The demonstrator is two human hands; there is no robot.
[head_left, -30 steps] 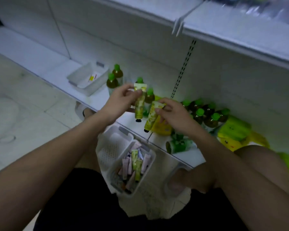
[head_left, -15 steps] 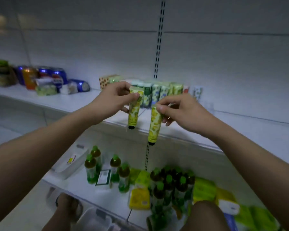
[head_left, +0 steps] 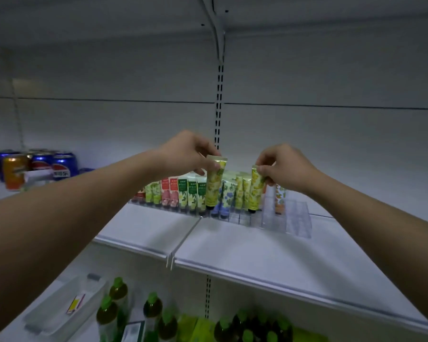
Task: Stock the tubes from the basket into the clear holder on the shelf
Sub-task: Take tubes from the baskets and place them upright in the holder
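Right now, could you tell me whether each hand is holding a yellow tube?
Yes, the left hand pinches one yellow tube and the right hand another, both above the clear holder.

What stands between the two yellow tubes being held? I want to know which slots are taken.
In the head view, between the left hand's tube and the right hand's tube, a blue-flowered tube and two yellow tubes stand in the clear holder.

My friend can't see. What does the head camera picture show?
Two hands each pinch a yellow-green tube, left hand with the left tube, right hand with the right tube, cap down over a clear holder lined with tubes on a white shelf.
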